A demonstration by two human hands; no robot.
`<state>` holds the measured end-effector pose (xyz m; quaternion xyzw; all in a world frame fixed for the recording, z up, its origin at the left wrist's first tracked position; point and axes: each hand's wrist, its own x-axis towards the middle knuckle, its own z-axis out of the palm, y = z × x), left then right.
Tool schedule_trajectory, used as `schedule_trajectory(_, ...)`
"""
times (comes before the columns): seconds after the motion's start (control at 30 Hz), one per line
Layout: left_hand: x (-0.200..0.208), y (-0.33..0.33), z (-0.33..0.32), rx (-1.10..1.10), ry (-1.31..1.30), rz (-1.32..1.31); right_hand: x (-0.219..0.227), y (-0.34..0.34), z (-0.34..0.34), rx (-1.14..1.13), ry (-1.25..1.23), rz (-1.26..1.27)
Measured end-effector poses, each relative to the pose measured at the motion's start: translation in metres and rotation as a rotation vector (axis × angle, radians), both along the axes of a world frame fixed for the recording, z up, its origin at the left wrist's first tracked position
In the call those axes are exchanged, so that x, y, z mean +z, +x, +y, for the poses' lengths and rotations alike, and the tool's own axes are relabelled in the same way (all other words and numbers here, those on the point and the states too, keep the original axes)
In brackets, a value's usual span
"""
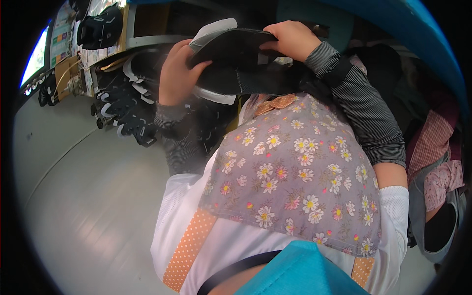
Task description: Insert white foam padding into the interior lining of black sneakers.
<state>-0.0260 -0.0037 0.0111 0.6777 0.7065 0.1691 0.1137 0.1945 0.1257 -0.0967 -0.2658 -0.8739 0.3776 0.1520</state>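
Note:
Between my two hands I hold a black shoe upper [231,61], spread wide, with pale grey-white padded flaps on its left side and a stitched seam across its lower half. My left hand [179,73] grips its left end, thumb on the face and fingers behind. At the upper right edge, my right hand [292,40] pinches the black material between thumb and fingers. The piece is held up in front of my flowered apron [290,167]. Its far side is hidden.
Several black and white shoe pieces [130,110] sit in rows at the left, beside my left forearm. Another black piece [100,28] hangs at the upper left near a lit screen [37,56]. A person in a checked sleeve [428,142] is close by on the right.

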Motion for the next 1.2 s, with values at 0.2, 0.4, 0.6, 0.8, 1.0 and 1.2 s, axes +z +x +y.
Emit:
schedule_trajectory(0.2,0.003,-0.004,-0.01,0.283,0.038,-0.265,0.005,0.002,-0.007,-0.051,0.05,-0.047)
schedule_trajectory(0.4,0.042,-0.006,0.005,0.388,-0.052,-1.061,0.019,0.012,0.008,-0.057,-0.134,0.125)
schedule_trajectory(0.6,0.038,0.016,0.011,-0.035,-0.026,-1.537,0.091,0.024,0.017,-0.186,-0.24,0.596)
schedule_trajectory(0.8,-0.052,0.043,0.024,-0.202,-0.038,-1.624,0.118,0.019,0.014,-0.399,-0.263,0.823)
schedule_trajectory(1.0,-0.011,0.112,0.075,0.191,0.431,-1.425,0.116,0.024,0.007,-0.58,0.032,0.784)
schedule_trajectory(1.2,-0.016,0.101,0.066,0.194,0.17,-1.484,0.139,0.032,0.005,-0.57,-0.097,0.837)
